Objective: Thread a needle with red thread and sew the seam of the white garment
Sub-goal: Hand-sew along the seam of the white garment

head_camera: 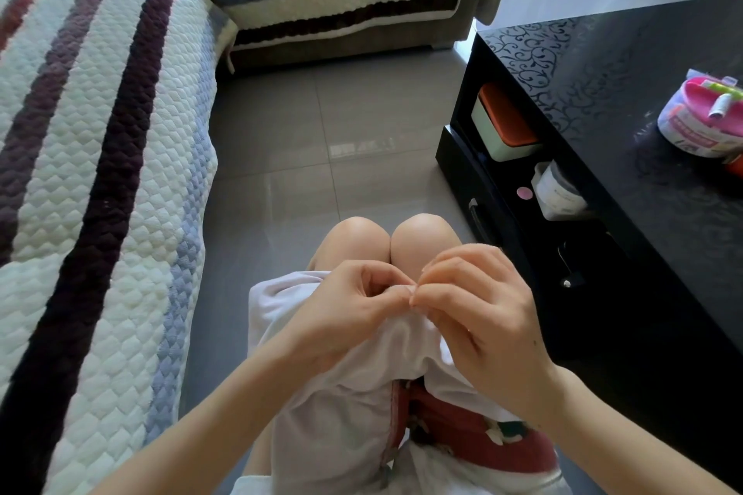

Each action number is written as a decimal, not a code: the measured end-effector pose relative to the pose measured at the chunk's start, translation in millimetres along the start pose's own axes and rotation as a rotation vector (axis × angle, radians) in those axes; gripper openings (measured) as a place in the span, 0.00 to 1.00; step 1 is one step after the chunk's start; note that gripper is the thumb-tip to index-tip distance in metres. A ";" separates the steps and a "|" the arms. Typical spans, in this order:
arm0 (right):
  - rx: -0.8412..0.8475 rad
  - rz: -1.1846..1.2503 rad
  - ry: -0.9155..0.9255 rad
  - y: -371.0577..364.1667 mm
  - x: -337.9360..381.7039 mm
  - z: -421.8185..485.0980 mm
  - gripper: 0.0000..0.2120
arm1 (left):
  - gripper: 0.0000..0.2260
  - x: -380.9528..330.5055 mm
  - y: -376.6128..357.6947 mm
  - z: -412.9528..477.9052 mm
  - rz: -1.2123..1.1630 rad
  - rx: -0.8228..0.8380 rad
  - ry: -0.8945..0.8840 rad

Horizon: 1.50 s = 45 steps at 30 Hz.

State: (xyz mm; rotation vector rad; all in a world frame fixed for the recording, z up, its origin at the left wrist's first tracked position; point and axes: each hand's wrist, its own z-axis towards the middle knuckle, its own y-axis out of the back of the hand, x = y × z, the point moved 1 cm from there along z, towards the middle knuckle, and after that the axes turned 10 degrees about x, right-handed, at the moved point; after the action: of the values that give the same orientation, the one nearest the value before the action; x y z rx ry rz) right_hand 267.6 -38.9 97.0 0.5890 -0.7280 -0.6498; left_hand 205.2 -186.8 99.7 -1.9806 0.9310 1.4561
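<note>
1. My left hand [349, 305] has its fingers curled and pinches a raised fold of the soft white cloth garment [341, 414], which lies over my lap, near and centre.
2. My right hand [482, 317] pinches the same fold between thumb and forefinger, its fingertips touching the left hand's.
3. I cannot make out a needle or thread.
4. Far right, a round pink-and-white container [699, 125] stands on the glossy black table [603, 92].
5. A quilted striped sofa cover [100, 173] fills the left.
</note>
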 end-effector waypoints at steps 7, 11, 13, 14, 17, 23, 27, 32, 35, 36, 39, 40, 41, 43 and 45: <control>-0.050 0.154 -0.060 7.4 3.0 -8.7 0.06 | 0.06 -2.3 -7.6 -1.5 0.052 -0.032 -0.034; -0.069 0.162 0.009 12.6 12.9 -3.7 0.08 | 0.11 2.6 -12.7 1.5 0.176 -0.141 0.005; -0.068 0.235 -0.044 15.0 9.8 0.2 0.06 | 0.14 2.9 -14.8 0.0 0.151 -0.113 0.024; -0.073 0.300 -0.106 16.7 7.2 1.8 0.05 | 0.13 2.3 -15.4 -0.3 0.120 -0.102 0.032; -0.067 0.564 -0.326 20.9 2.2 2.7 0.03 | 0.07 2.4 -12.2 1.4 0.018 -0.123 0.065; -0.054 0.955 -0.509 30.8 -2.0 3.6 0.04 | 0.06 0.5 -10.1 7.2 -0.130 -0.119 0.094; -0.050 1.084 -0.565 33.3 -5.5 2.5 0.10 | 0.07 -9.3 -9.0 13.0 -0.328 -0.148 0.104; -0.079 1.052 -0.631 42.3 -16.7 5.4 0.09 | 0.02 -37.4 8.8 25.0 -0.412 -0.121 0.153; -0.108 0.976 -0.660 50.3 -19.3 10.2 0.05 | 0.01 -62.9 20.4 23.9 -0.473 -0.017 0.073; -0.121 0.950 -0.654 53.8 -18.6 13.6 0.06 | 0.01 -72.2 24.0 23.1 -0.470 0.023 0.032; -0.155 0.872 -0.623 61.4 -18.4 23.4 0.07 | 0.02 -95.0 29.5 20.5 -0.354 0.116 -0.088; -0.134 0.816 -0.610 61.1 -20.3 25.8 0.07 | 0.01 -100.6 29.7 19.9 -0.292 0.133 -0.121; -0.103 0.754 -0.594 60.1 -22.7 28.6 0.06 | 0.02 -107.6 29.1 18.7 -0.228 0.146 -0.150; -0.031 0.637 -0.558 54.3 -26.8 34.6 0.06 | 0.05 -119.4 26.3 15.7 -0.109 0.158 -0.192; 0.035 0.551 -0.536 44.1 -29.1 40.5 0.06 | 0.06 -129.0 23.2 13.9 -0.020 0.182 -0.230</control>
State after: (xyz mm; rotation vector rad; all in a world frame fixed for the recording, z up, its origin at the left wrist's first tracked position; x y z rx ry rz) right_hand 234.8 0.3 139.7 0.2166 -1.3447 -0.2728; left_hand 154.1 -162.0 218.7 -1.6482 0.9048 1.4941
